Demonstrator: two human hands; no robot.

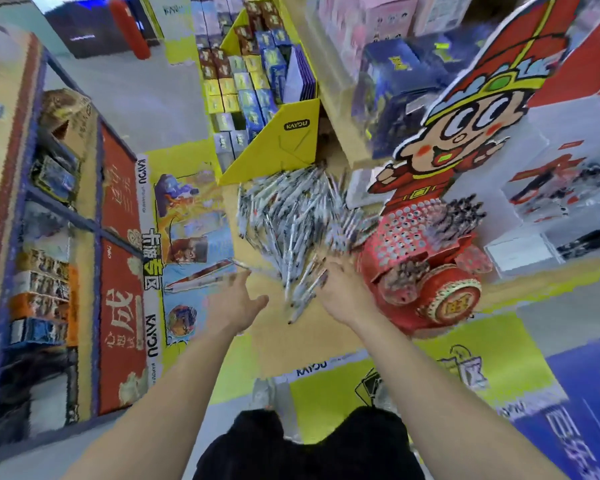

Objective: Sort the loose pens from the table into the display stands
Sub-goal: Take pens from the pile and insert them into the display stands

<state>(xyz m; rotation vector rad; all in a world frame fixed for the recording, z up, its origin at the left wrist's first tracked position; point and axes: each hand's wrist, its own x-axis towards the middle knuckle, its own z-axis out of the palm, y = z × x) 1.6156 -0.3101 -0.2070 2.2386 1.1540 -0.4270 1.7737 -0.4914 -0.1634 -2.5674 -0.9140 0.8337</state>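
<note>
A big heap of loose white patterned pens [291,220] lies on the table. To its right stands a red display stand [406,233] with rows of round holes and a cartoon figure topper [465,133]; dark pens [459,214] fill its upper right part. My left hand [236,303] hovers with its fingers spread at the heap's near left edge, holding nothing. My right hand [340,289] lies on the near right edge of the heap, beside the stand. Several pens poke out from under it. Blur hides whether its fingers grip them.
A yellow cardboard display box [278,140] full of small card packs stands behind the heap. Clear plastic boxes [568,188] sit to the right of the stand. Shelves of boxed goods [49,237] run along the left. The table's yellow front edge [326,386] is near my body.
</note>
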